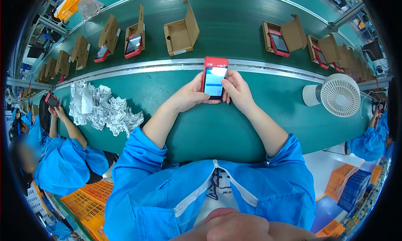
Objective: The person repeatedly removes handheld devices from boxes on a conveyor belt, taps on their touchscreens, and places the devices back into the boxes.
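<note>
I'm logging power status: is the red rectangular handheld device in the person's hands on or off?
On: the red rectangular handheld device, between the left hand and right hand, shows a lit white-and-blue screen.

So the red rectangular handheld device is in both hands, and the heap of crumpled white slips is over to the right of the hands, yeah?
Not quite: the heap of crumpled white slips is over to the left of the hands, as the head view shows. The red rectangular handheld device is indeed in both the left hand and the right hand.
</note>
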A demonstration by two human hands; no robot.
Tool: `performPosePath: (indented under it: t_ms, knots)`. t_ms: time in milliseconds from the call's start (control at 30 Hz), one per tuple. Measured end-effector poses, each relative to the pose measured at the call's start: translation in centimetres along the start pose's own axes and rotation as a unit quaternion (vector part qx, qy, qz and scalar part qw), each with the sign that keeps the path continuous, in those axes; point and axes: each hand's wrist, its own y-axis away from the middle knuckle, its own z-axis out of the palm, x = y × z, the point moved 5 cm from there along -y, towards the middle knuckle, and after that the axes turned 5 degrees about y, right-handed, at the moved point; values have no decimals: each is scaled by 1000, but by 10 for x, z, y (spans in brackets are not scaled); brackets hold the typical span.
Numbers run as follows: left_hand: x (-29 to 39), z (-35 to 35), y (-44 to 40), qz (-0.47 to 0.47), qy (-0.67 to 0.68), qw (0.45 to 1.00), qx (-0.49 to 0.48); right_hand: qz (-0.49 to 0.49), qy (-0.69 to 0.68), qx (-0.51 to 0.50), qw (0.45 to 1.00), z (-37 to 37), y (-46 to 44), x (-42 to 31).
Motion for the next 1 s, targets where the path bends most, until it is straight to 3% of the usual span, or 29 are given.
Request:
performPosePath:
  t_ms: [300, 1000]
  knots:
    - [3, 5, 0, 8, -5, 1000, -12, 2, 59, 1, 998, 3, -1, -1]
    - [-1, 0, 3, -4, 6, 999, -42, -25, 25, 41, 999, 4, 4, -1]
